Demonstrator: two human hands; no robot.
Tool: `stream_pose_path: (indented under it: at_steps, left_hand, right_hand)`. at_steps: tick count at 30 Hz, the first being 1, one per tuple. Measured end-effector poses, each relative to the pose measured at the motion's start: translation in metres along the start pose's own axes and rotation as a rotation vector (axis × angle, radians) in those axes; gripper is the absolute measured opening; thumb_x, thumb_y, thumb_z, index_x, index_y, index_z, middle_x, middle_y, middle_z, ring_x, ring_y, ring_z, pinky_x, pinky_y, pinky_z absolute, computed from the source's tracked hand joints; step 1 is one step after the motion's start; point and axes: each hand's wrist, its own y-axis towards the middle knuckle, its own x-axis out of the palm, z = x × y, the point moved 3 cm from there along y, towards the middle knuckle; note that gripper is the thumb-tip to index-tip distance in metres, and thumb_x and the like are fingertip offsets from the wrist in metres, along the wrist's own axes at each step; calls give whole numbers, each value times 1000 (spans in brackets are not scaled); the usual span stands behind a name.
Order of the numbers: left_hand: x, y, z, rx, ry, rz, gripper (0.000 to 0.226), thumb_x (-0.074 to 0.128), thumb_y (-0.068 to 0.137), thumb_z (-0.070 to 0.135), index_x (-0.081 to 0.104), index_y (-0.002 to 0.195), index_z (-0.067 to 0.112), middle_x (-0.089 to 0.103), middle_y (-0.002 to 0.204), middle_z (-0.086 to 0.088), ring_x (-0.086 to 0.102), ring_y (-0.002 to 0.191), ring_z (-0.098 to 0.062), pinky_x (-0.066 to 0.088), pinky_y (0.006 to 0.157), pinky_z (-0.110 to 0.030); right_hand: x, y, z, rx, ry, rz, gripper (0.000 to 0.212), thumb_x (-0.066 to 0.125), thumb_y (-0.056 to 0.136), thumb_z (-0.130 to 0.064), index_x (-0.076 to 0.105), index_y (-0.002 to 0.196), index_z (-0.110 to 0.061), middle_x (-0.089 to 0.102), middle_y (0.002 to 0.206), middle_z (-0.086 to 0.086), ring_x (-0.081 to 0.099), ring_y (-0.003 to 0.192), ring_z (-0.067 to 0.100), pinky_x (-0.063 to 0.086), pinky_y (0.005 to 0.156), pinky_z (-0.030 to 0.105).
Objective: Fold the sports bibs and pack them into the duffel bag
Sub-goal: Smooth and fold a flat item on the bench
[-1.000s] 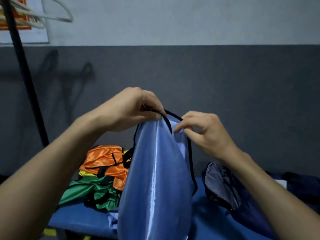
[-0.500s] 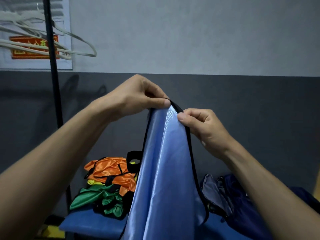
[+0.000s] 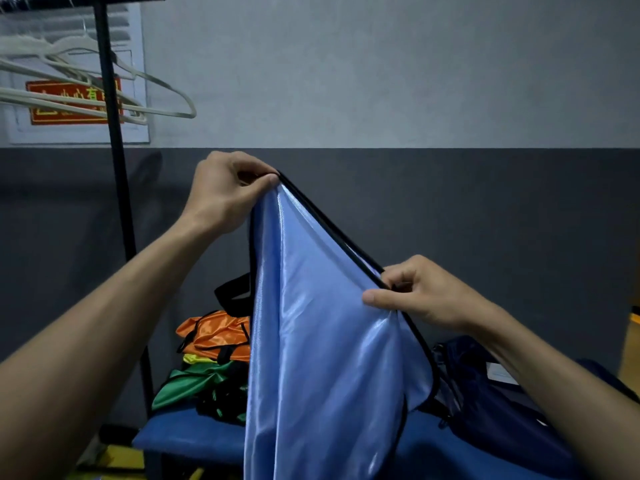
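A shiny light-blue bib (image 3: 318, 358) with black trim hangs in the air in front of me. My left hand (image 3: 225, 192) pinches its top corner up high. My right hand (image 3: 419, 292) pinches the black-trimmed edge lower and to the right, so that edge runs taut and slanted between both hands. Behind the bib, an orange bib (image 3: 214, 334), a yellow one and a green bib (image 3: 197, 382) lie in a heap on the blue bench (image 3: 194, 441). The dark navy duffel bag (image 3: 491, 403) sits on the bench at the right, partly hidden by my right arm.
A black garment rack pole (image 3: 117, 188) stands at the left with pale hangers (image 3: 104, 95) on it. A red sign (image 3: 69, 102) is on the wall behind. The grey wall lies close behind the bench.
My right hand slid down and to the right along the black edge, away from my left hand. The bib's upper edge is now stretched out instead of bunched between the hands.
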Motion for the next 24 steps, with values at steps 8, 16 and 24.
stream_pose_path:
  at_steps: [8, 16, 24]
  left_hand:
    - [-10, -13, -37, -99, -47, 35, 8, 79, 87, 22, 78, 95, 24, 75, 91, 7, 68, 84, -6, 53, 83, -24]
    - [-8, -21, -44, -135, -133, -8, 10, 79, 87, 17, 77, 97, 18, 74, 90, 9, 63, 76, 7, 50, 79, -10]
    - [-4, -28, -71, -213, -185, -47, 16, 79, 85, 17, 78, 101, 13, 75, 81, 22, 64, 78, 8, 48, 77, -6]
  right_hand:
    - [-25, -18, 55, 148, 31, 56, 67, 81, 85, -38, 29, 59, -5, 21, 64, 13, 20, 61, 25, 17, 58, 34]
    - [-50, -27, 106, 220, 111, 135, 34, 80, 81, -37, 71, 71, -6, 62, 68, 7, 53, 67, 16, 38, 67, 30]
    - [-63, -19, 129, 272, 147, 243, 16, 71, 91, -21, 77, 90, -6, 73, 96, 22, 68, 83, 18, 58, 87, 40]
